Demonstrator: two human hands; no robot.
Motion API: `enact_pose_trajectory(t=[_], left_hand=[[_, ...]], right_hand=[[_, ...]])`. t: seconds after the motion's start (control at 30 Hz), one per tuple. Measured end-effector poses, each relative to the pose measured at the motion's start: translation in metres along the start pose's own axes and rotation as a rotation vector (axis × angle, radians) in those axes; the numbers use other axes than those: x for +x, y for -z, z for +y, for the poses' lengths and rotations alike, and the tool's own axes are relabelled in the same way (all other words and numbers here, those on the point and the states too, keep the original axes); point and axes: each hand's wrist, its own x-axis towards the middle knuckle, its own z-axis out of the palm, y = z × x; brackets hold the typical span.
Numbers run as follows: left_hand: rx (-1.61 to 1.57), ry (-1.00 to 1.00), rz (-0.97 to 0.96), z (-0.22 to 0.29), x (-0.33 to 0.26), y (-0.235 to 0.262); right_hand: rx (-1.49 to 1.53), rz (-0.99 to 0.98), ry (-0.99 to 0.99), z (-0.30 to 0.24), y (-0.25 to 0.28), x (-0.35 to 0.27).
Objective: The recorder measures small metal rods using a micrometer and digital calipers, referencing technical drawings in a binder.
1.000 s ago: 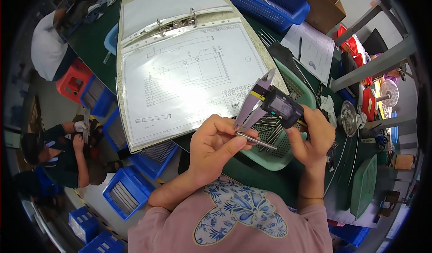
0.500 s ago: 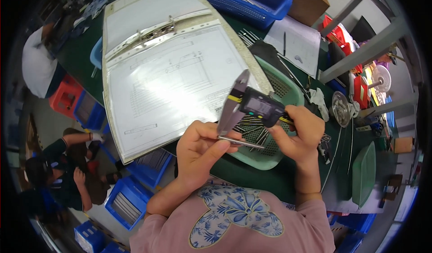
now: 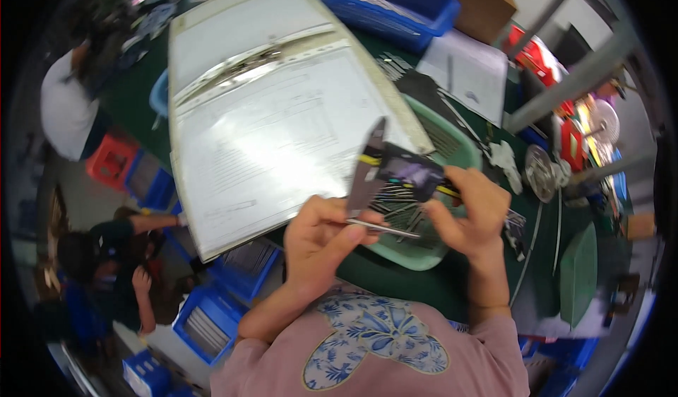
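My left hand [image 3: 326,240] pinches a thin metal rod [image 3: 388,228] between thumb and fingers. Closed round the beam end of a digital caliper [image 3: 409,173] is my right hand [image 3: 472,210], its thumb below the display. The caliper's dark jaws [image 3: 366,178] point down to the rod, their tips at its left part near my left fingertips. Whether the jaws grip the rod, I cannot make out. Behind and below the caliper, a green perforated basket [image 3: 462,150] holds several similar rods. An open ring binder [image 3: 282,135] with a drawing sheet lies just beyond my left hand.
A blue basket [image 3: 395,7] with long pieces stands at the far side, beside a cardboard box [image 3: 484,5]. Paper sheets [image 3: 470,72] lie in front of them. A green tray [image 3: 579,277] stands at the right. Blue bins [image 3: 206,323] and two other people are at the left.
The whole view has shifted slightly and is blurred by motion. Both hands keep their hold on the rod and the caliper.
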Motion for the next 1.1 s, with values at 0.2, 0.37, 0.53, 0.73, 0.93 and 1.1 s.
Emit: enact_pose_trajectory(t=[0.2, 0.37, 0.53, 0.73, 0.93, 1.1], left_hand=[[-0.05, 0.067, 0.026, -0.007, 0.003, 0.0], [0.089, -0.104, -0.04, -0.009, 0.001, 0.005], [0.241, -0.21, -0.041, -0.005, -0.001, 0.01], [0.447, -0.322, 0.007, 0.001, -0.001, 0.018], [0.482, -0.33, 0.039, -0.003, 0.002, 0.023], [0.466, -0.263, 0.08, -0.002, 0.009, 0.03]], right_hand=[[0.007, -0.036, -0.016, -0.001, -0.002, -0.005], [0.002, 0.06, -0.056, 0.015, -0.016, -0.009], [-0.051, -0.003, -0.196, 0.018, -0.028, -0.01], [-0.081, -0.061, -0.246, 0.019, -0.03, -0.011], [-0.1, -0.052, -0.239, 0.018, -0.033, -0.009], [-0.107, -0.112, -0.266, 0.018, -0.039, -0.003]])
